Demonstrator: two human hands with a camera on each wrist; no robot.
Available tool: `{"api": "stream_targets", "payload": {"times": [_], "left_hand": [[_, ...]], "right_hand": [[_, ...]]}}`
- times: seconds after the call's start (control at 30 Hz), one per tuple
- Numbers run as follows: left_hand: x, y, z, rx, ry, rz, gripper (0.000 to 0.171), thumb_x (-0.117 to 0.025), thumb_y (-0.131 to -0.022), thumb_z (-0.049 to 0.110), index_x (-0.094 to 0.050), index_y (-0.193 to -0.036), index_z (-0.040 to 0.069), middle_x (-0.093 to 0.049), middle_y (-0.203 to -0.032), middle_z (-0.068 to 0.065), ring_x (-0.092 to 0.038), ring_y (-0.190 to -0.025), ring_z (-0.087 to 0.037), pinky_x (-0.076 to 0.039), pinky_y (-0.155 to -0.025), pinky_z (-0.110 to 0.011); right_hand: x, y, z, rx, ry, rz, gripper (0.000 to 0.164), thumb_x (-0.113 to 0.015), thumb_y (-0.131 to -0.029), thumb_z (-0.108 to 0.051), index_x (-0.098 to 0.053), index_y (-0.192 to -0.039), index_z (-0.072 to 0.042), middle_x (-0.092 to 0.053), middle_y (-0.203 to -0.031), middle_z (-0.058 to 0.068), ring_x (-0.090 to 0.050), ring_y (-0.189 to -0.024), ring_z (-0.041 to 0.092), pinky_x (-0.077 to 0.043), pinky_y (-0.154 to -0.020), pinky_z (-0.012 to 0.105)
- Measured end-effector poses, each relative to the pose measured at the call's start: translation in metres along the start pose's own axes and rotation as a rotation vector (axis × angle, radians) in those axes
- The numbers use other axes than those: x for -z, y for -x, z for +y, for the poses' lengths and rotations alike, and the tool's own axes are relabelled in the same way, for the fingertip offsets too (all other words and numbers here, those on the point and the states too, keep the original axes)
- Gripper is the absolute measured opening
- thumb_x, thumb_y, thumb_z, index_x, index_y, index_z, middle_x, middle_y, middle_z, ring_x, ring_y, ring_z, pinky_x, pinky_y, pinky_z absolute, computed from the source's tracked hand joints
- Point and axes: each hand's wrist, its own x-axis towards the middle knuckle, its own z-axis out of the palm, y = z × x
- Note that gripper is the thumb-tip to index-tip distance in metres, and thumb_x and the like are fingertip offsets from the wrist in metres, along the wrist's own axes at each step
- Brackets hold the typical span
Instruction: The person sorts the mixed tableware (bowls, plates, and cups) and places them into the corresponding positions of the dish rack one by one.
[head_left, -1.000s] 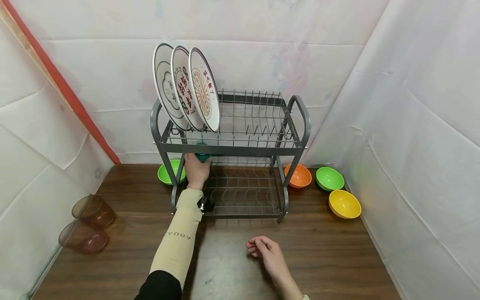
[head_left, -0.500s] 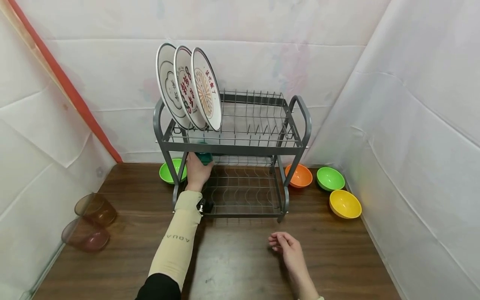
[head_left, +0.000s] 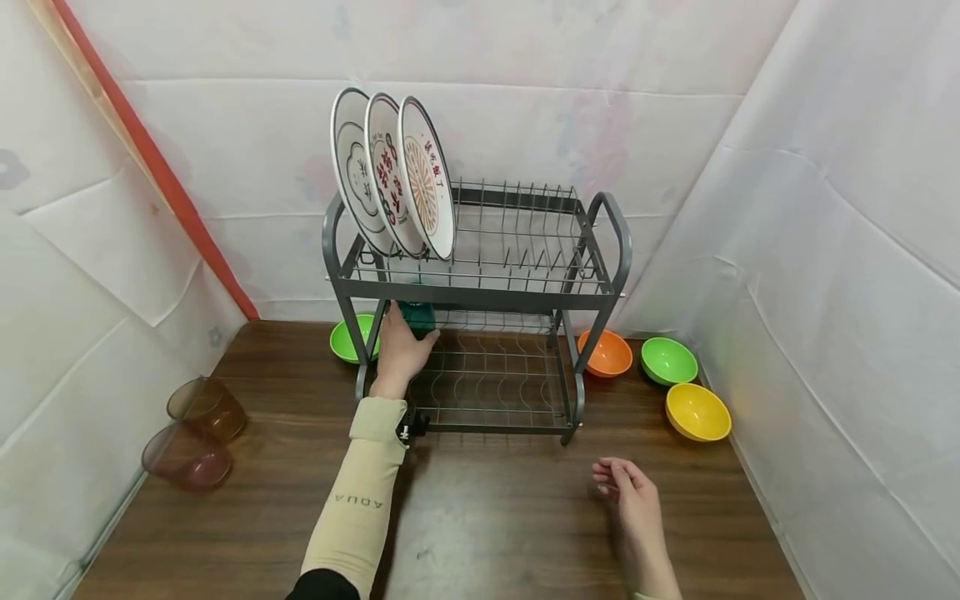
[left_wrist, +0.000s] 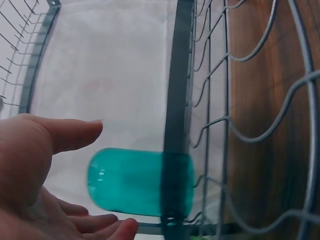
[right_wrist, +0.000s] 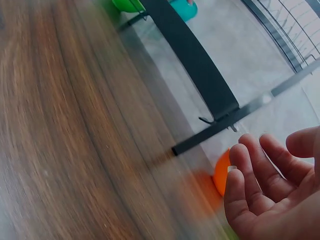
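A teal see-through cup (head_left: 420, 317) stands at the left end of the dish rack's lower tier, partly behind the upper tier's front bar. Just in front of it is my left hand (head_left: 402, 354). In the left wrist view that hand (left_wrist: 30, 170) has its thumb and fingers spread, with a gap between thumb and cup (left_wrist: 130, 181); whether the fingertips touch the cup I cannot tell. My right hand (head_left: 632, 500) hovers over the table at the front right, its fingers loosely curled and holding nothing.
The grey two-tier dish rack (head_left: 480, 295) carries three plates (head_left: 429, 183) upright at its upper left. Two tinted glasses (head_left: 187, 457) stand at left. A green bowl (head_left: 345, 340) sits behind the rack's left leg. Orange (head_left: 606, 354), green (head_left: 669, 361) and yellow (head_left: 697, 412) bowls stand at right.
My left hand has loosened from around the teal cup, its thumb moving away and showing more of the cup. My right hand has moved to the right. The head view has shifted slightly.
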Motion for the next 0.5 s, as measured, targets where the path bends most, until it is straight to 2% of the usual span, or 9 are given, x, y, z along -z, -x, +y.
{"api": "stream_targets", "payload": {"times": [0.13,0.23,0.3,0.43,0.5], "left_hand": [[0.009,0.009,0.005,-0.017,-0.049,-0.027,0.093,-0.065,-0.096,0.034,-0.005,-0.157,-0.001,-0.017,-0.158,-0.03,-0.021,-0.144,-0.045,-0.027,-0.112,-0.058],[0.017,0.018,0.008,-0.048,-0.082,-0.035,0.084,-0.063,-0.097,0.036,-0.018,-0.155,-0.004,-0.027,-0.154,-0.031,-0.031,-0.139,-0.047,-0.032,-0.108,-0.059],[0.021,0.025,0.009,-0.083,-0.1,-0.025,0.076,-0.061,-0.098,0.037,-0.028,-0.152,-0.004,-0.038,-0.149,-0.028,-0.041,-0.132,-0.045,-0.037,-0.103,-0.058],[0.03,0.04,0.009,-0.168,-0.106,0.038,0.054,-0.061,-0.099,0.036,-0.052,-0.139,0.0,-0.063,-0.123,-0.018,-0.061,-0.107,-0.035,-0.048,-0.087,-0.052],[0.035,0.049,0.008,-0.205,-0.105,0.074,0.043,-0.061,-0.099,0.035,-0.061,-0.128,0.004,-0.069,-0.107,-0.012,-0.065,-0.092,-0.029,-0.05,-0.078,-0.048]], "right_hand": [[0.004,0.001,-0.001,-0.016,0.01,0.013,0.035,-0.038,-0.109,-0.015,-0.057,-0.123,0.011,-0.069,-0.11,0.018,-0.067,-0.094,0.017,-0.054,-0.082,0.033],[0.006,0.003,-0.002,-0.007,0.009,0.009,0.035,-0.038,-0.108,-0.014,-0.057,-0.122,0.012,-0.069,-0.108,0.017,-0.067,-0.094,0.017,-0.054,-0.082,0.032],[0.007,0.004,-0.003,-0.007,0.004,0.014,0.034,-0.038,-0.108,-0.013,-0.056,-0.122,0.013,-0.069,-0.108,0.017,-0.067,-0.093,0.017,-0.054,-0.081,0.032],[0.011,0.004,-0.004,-0.024,-0.001,0.031,0.035,-0.038,-0.109,-0.014,-0.057,-0.123,0.012,-0.07,-0.106,0.014,-0.067,-0.092,0.015,-0.054,-0.081,0.032],[0.013,0.004,-0.005,-0.033,0.002,0.032,0.036,-0.038,-0.109,-0.016,-0.056,-0.124,0.011,-0.07,-0.106,0.011,-0.066,-0.093,0.015,-0.054,-0.083,0.032]]}}
